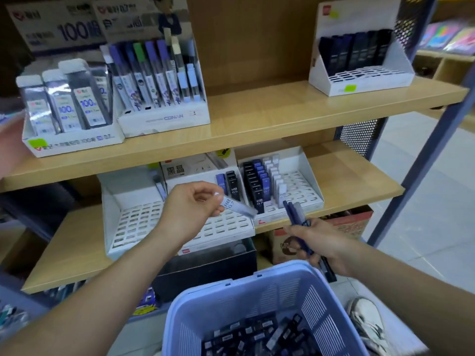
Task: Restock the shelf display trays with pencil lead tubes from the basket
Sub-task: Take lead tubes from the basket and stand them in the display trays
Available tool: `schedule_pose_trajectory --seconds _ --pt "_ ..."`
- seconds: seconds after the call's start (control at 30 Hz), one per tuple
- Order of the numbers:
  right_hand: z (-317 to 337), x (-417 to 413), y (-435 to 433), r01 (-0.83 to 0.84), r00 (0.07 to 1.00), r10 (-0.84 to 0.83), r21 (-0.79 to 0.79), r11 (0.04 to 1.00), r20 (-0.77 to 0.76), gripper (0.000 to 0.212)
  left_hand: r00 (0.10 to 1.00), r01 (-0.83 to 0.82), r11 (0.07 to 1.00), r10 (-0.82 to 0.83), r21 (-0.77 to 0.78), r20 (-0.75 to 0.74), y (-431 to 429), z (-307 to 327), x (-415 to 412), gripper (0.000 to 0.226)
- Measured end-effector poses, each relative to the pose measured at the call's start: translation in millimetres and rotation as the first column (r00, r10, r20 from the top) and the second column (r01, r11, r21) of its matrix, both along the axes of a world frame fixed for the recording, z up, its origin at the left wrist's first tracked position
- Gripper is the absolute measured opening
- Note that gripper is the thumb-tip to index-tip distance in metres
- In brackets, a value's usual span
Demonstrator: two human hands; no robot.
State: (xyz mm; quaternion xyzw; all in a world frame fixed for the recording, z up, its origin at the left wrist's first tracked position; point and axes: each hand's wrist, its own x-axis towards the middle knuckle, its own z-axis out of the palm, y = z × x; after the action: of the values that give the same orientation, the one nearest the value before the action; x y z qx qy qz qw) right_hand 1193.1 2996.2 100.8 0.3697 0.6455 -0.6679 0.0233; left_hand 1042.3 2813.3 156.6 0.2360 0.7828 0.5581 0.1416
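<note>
At centre frame the left hand (191,205) pinches one pale tube (239,206) over the trays (223,227). The right hand (317,242) grips what seem to be several blue tubes (293,210). More tubes lie in the basket (257,286), bottom centre.

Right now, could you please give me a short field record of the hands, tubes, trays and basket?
left hand: pinches one pale tube marked HB 0.7, in front of the middle tray
right hand: grips a bundle of tubes, blue and pale
left tray: almost empty
right tray: rows of black, blue and white tubes
basket: many tubes inside
</note>
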Motion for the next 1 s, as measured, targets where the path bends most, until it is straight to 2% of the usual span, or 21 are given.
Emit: schedule_pose_trajectory --seconds 0.1,0.23,0.5,0.73,0.93,1.0 --pt "10 5 36 0.027 0.999 -0.03 0.092 0.995 0.034 0.014 0.997 0.001 1.0 -0.001 0.006 -0.074 23 5 1 0.01" --pt "21 7 69 0.033 0.999 -0.037 0.125 0.992 0.029 0.013 0.981 0.01 1.0 -0.013 -0.016 -0.193 66 5 3 0.011" --pt "6 -16 90 0.125 0.991 -0.124 0.021 0.992 -0.05 0.009 0.895 -0.032 0.99 -0.033 -0.139 -0.445 145 -20 -13 0.024" --pt "-8 -22 97 0.178 0.983 -0.181 -0.068 0.982 -0.038 0.018 0.79 -0.013 0.906 -0.25 -0.424 -0.559 179 -30 -42 0.021" --pt "-11 -33 98 0.197 0.976 -0.207 -0.131 0.972 -0.068 0.022 0.682 -0.009 0.816 -0.417 -0.578 -0.6 197 -37 -62 0.025" --pt "-9 -35 98 0.194 0.974 -0.21 -0.163 0.967 -0.084 0.021 0.669 -0.002 0.814 -0.431 -0.581 -0.606 199 -40 -69 0.023"
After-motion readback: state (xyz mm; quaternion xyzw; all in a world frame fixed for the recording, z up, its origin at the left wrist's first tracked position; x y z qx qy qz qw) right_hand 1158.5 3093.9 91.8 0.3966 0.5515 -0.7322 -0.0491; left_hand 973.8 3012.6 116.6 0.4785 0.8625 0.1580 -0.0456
